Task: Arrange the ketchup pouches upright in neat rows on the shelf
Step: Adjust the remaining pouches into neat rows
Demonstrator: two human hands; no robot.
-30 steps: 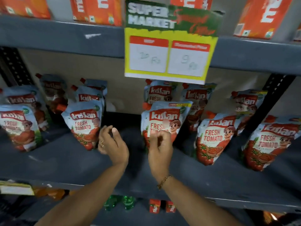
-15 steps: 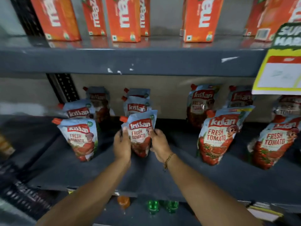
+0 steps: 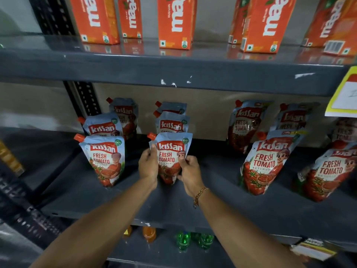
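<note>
Several Kissan tomato ketchup pouches stand in rows on the dark grey shelf (image 3: 222, 206). The front pouch of the second row (image 3: 171, 153) stands upright, gripped at its left edge by my left hand (image 3: 148, 165) and at its right edge by my right hand (image 3: 190, 172). Two more pouches (image 3: 172, 123) stand behind it. To the left another row starts with a front pouch (image 3: 105, 161). Further right, a tilted pouch (image 3: 267, 163) and another (image 3: 328, 173) lean back at the front of their rows.
Orange juice cartons (image 3: 176, 22) line the shelf above. A yellow price sign (image 3: 345, 93) hangs at the right edge. Green bottles (image 3: 193, 240) and orange bottles (image 3: 149, 233) stand on the shelf below. A black perforated upright (image 3: 85, 97) rises at the left rear.
My view and both hands shifted left from the row under the price sign to the second row. Both hands have closed on its front pouch and hold it upright.
</note>
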